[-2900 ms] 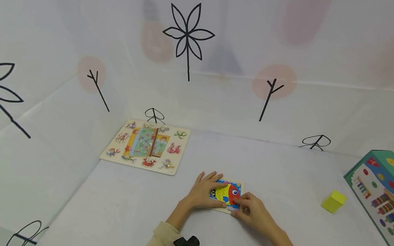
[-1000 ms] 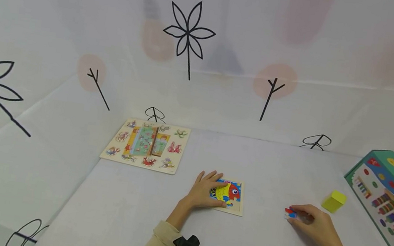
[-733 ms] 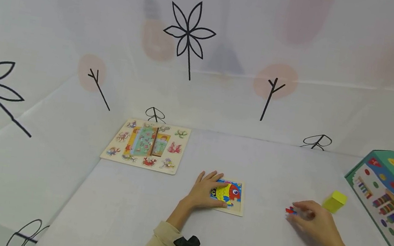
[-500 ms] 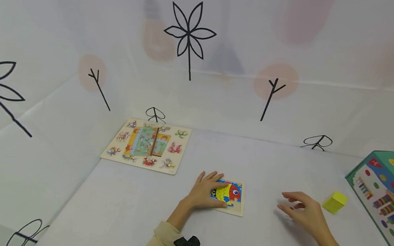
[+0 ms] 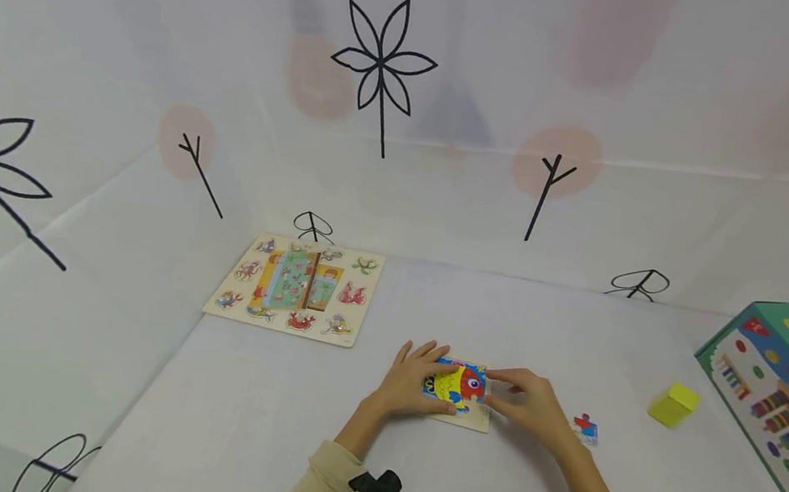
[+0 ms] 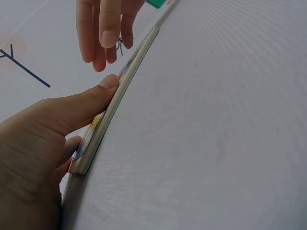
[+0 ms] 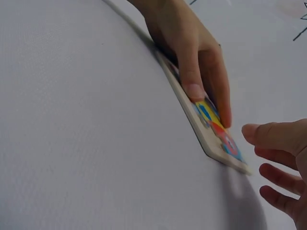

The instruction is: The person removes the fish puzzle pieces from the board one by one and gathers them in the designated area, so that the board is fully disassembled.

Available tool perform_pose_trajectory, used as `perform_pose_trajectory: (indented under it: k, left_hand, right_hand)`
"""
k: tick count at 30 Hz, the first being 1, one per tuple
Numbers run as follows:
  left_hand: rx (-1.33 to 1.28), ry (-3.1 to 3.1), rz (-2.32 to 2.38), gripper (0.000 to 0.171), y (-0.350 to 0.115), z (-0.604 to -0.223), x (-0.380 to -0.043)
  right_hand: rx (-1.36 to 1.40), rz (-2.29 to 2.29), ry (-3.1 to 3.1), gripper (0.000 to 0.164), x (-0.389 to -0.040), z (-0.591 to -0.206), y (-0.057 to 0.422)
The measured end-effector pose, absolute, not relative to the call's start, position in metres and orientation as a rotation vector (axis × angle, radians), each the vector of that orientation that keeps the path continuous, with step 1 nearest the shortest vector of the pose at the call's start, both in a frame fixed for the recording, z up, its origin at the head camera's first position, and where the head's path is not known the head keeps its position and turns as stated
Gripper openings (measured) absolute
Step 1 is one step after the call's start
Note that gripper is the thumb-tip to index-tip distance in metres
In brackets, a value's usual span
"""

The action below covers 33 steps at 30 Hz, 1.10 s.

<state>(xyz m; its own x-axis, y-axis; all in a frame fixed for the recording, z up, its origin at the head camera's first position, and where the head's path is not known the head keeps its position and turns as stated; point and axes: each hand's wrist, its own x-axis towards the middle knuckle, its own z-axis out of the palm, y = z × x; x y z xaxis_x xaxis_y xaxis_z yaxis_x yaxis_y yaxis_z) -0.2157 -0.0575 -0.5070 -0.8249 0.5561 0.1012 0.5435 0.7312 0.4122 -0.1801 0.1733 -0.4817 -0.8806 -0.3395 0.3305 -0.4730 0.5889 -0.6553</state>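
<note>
A small wooden jigsaw puzzle (image 5: 466, 380) with a red-and-yellow fish picture on blue lies on the white table. My left hand (image 5: 408, 384) rests on its left part, fingers spread and thumb pressing near the front edge (image 6: 112, 100). At the puzzle's right edge hovers my right hand (image 5: 531, 404), thumb and forefinger apart with nothing between them; the right wrist view shows a gap between its fingers (image 7: 273, 136) and the board. A loose red-and-blue puzzle piece (image 5: 586, 429) lies on the table, right of the right forearm. A bare wooden notch shows at the puzzle's lower right.
A larger wooden board (image 5: 344, 331) with sea-animal pieces lies at the back left, with picture pieces on top of it. On the right are a yellow block (image 5: 673, 405) and a green-topped toy box (image 5: 774, 400). Patterned white cloth (image 5: 446, 203) hangs behind.
My right hand took a puzzle piece out of the board, carried it right, let it go on the table and came back to the puzzle's right edge. My left hand stayed on the puzzle.
</note>
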Motion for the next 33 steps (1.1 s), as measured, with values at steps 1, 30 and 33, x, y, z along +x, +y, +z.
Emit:
perform_pose_trajectory:
  k: [1, 30, 33]
  left_hand:
    - [0.922, 2.896, 0.673, 0.066, -0.057, -0.507, -0.216]
    - [0.941, 2.911, 0.704, 0.065, -0.057, -0.504, -0.212]
    - [0.922, 2.906, 0.690, 0.066, -0.057, -0.503, -0.212]
  right_hand:
    - [0.686, 1.170, -2.663, 0.033, -0.181, -0.483, 0.170]
    - [0.753, 0.873, -2.754, 0.025, -0.184, -0.487, 0.159]
    - [0.773, 0.813, -2.757, 0.025, -0.183, -0.487, 0.156]
